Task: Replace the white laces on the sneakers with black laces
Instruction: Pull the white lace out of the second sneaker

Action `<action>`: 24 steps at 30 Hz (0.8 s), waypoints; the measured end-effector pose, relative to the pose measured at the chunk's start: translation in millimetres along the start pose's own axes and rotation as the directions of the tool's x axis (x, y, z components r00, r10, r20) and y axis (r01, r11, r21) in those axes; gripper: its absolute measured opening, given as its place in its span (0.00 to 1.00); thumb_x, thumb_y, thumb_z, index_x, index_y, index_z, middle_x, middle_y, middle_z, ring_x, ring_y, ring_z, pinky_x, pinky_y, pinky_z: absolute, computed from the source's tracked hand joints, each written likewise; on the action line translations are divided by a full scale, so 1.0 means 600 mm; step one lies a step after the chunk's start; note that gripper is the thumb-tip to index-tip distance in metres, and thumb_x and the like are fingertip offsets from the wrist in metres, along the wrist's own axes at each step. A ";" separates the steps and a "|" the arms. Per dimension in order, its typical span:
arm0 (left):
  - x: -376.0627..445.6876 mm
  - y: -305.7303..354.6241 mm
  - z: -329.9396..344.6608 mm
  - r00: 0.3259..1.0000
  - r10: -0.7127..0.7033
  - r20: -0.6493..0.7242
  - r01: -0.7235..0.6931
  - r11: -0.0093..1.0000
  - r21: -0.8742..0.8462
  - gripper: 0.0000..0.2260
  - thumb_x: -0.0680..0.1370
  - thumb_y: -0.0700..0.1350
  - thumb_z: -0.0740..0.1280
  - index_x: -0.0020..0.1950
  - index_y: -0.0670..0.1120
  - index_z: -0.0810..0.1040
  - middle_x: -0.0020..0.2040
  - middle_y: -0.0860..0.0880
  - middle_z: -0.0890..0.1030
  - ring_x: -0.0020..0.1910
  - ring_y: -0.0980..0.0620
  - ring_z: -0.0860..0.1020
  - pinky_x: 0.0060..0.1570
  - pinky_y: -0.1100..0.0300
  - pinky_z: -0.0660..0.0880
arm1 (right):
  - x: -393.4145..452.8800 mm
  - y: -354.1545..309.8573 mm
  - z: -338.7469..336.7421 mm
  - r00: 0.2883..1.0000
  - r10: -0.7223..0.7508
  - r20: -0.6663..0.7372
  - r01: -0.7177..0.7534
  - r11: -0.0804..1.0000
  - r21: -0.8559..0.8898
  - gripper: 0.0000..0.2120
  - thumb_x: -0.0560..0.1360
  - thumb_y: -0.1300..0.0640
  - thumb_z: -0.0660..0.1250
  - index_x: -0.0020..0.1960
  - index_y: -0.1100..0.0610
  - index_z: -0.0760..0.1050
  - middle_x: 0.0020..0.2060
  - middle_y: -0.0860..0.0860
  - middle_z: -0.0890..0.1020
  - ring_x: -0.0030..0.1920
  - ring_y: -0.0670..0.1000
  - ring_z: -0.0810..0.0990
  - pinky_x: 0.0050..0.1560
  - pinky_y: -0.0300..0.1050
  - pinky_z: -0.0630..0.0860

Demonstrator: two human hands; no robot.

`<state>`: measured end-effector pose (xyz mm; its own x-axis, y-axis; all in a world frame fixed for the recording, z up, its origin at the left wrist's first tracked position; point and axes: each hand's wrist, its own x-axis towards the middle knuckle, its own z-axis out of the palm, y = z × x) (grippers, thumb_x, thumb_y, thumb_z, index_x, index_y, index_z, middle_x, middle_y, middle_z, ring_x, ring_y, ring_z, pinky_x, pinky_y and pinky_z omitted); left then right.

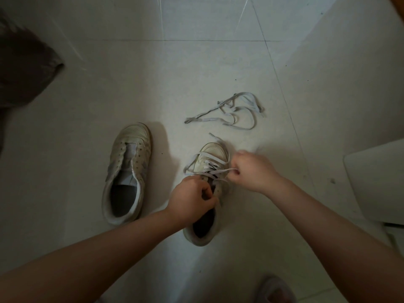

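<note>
Two worn white sneakers stand on the tiled floor. The left sneaker [127, 169] has no lace in its eyelets. The right sneaker [213, 154] still carries a loosened white lace [216, 169] across its front. My left hand [193, 199] grips the right sneaker at its tongue and upper eyelets, fingers curled. My right hand [251, 169] pinches a strand of that white lace and holds it out to the right of the shoe. A removed white lace [231, 112] lies in loose loops on the floor beyond the shoes. No black lace shows.
A dark cloth [24, 68] lies at the far left. A pale flat object [376, 182] sits at the right edge. A slipper-clad foot [274, 289] shows at the bottom. The floor [175, 73] is light tile.
</note>
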<state>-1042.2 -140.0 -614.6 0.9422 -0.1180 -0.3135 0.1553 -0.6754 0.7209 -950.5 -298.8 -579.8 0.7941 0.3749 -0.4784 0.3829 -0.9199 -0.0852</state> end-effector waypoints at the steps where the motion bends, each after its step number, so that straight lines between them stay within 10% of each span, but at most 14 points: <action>1: 0.000 -0.002 0.000 1.000 0.001 -0.001 -0.001 1.000 -0.002 0.07 0.71 0.49 0.71 0.35 0.48 0.79 0.35 0.57 0.72 0.38 0.57 0.70 0.38 0.61 0.70 | 0.002 0.009 -0.005 0.994 0.024 -0.104 -0.031 0.998 -0.061 0.09 0.73 0.53 0.62 0.48 0.57 0.73 0.48 0.53 0.75 0.49 0.57 0.76 0.43 0.45 0.65; 5: -0.001 -0.006 0.002 1.000 0.010 0.000 -0.010 1.000 0.001 0.07 0.71 0.50 0.72 0.35 0.48 0.79 0.34 0.57 0.70 0.39 0.57 0.70 0.40 0.59 0.71 | 0.001 0.023 0.017 0.962 0.211 -0.172 -0.168 0.957 0.235 0.04 0.74 0.56 0.63 0.45 0.56 0.71 0.43 0.51 0.76 0.44 0.55 0.76 0.42 0.45 0.68; 8: 0.002 -0.008 0.005 1.000 0.012 -0.002 -0.012 1.000 -0.017 0.08 0.70 0.51 0.73 0.34 0.49 0.78 0.34 0.57 0.71 0.38 0.56 0.71 0.40 0.57 0.72 | -0.001 0.007 0.037 0.941 0.336 0.051 -0.230 0.518 0.824 0.04 0.76 0.60 0.63 0.44 0.56 0.69 0.36 0.48 0.80 0.35 0.50 0.79 0.36 0.41 0.70; 11: -0.001 -0.008 0.006 0.998 0.044 -0.034 -0.044 0.999 -0.015 0.08 0.69 0.53 0.73 0.38 0.51 0.78 0.37 0.57 0.73 0.39 0.56 0.71 0.39 0.57 0.72 | -0.002 0.002 0.038 0.924 0.309 0.227 -0.288 0.170 0.942 0.04 0.77 0.58 0.65 0.51 0.58 0.73 0.38 0.50 0.83 0.32 0.46 0.80 0.30 0.37 0.68; 16: 0.001 -0.010 0.001 0.995 0.085 -0.047 -0.085 0.996 0.016 0.12 0.67 0.55 0.74 0.44 0.51 0.76 0.39 0.56 0.74 0.38 0.56 0.71 0.38 0.58 0.71 | -0.018 -0.017 0.046 0.931 0.186 0.314 -0.362 0.358 0.861 0.03 0.76 0.56 0.68 0.48 0.55 0.78 0.35 0.48 0.79 0.33 0.43 0.75 0.27 0.29 0.67; 24: 0.010 -0.010 0.001 1.000 -0.002 0.012 0.002 1.000 -0.015 0.10 0.70 0.48 0.71 0.34 0.54 0.71 0.34 0.58 0.71 0.34 0.58 0.69 0.36 0.62 0.67 | 0.005 0.023 0.012 0.857 0.498 0.133 -0.229 0.137 0.964 0.08 0.76 0.60 0.65 0.38 0.52 0.75 0.34 0.47 0.77 0.33 0.43 0.72 0.31 0.33 0.65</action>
<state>-1037.7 -137.1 -620.9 0.9384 -0.1250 -0.3223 0.1621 -0.6644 0.7296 -946.2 -311.3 -588.8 0.8083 -0.1520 -0.5688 -0.5845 -0.3233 -0.7442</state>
